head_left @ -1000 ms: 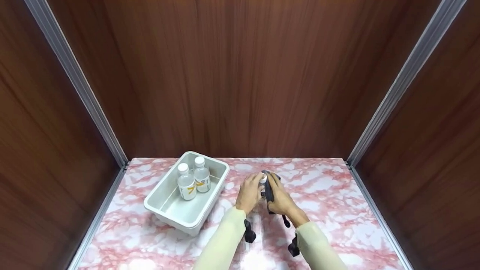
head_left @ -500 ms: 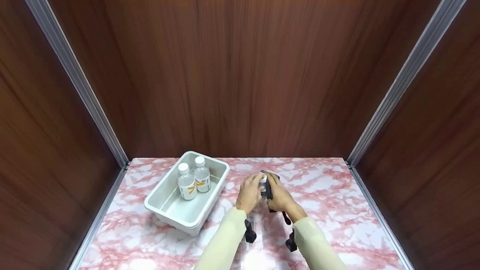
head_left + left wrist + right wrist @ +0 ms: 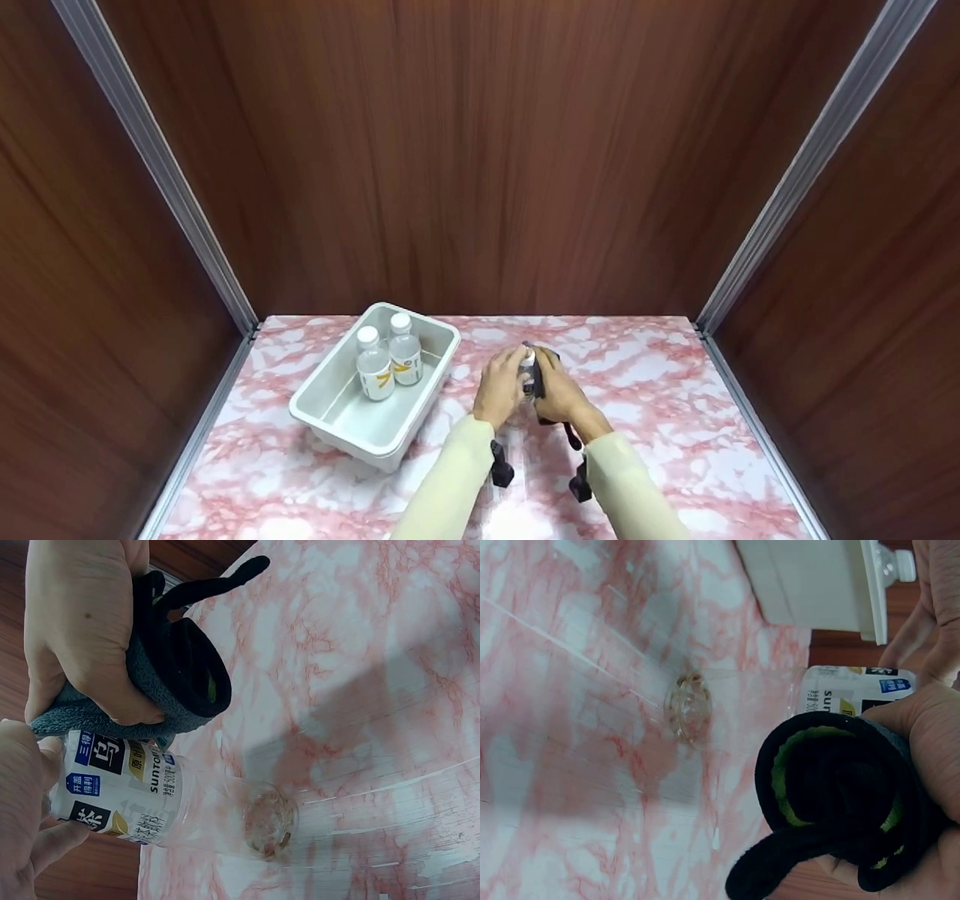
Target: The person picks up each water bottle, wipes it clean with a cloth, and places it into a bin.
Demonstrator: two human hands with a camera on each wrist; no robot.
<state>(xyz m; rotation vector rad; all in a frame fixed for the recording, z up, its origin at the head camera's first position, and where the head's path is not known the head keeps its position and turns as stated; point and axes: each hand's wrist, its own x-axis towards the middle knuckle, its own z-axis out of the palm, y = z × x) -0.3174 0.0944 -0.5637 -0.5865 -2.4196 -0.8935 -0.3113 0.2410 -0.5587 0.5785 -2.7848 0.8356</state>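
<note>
A clear plastic bottle with a white printed label stands upright on the marbled table. My left hand curls round its label, as the left wrist view shows. Against the bottle's other side, my right hand grips a rolled dark grey cloth with black edging and a hanging loop. The cloth touches the bottle near the label. In the right wrist view the roll's end shows greenish lining, and the bottle's lower part is bare and see-through. My hands hide most of the bottle in the head view.
To the left stands a pale grey plastic bin holding two white-capped bottles, one nearer and one farther. Wood-grain panels with metal corner posts enclose the table at the back and sides.
My right wrist and sleeve have shifted slightly up and left, and the cloth has turned a little with them. My left hand still holds the bottle in nearly the same place.
</note>
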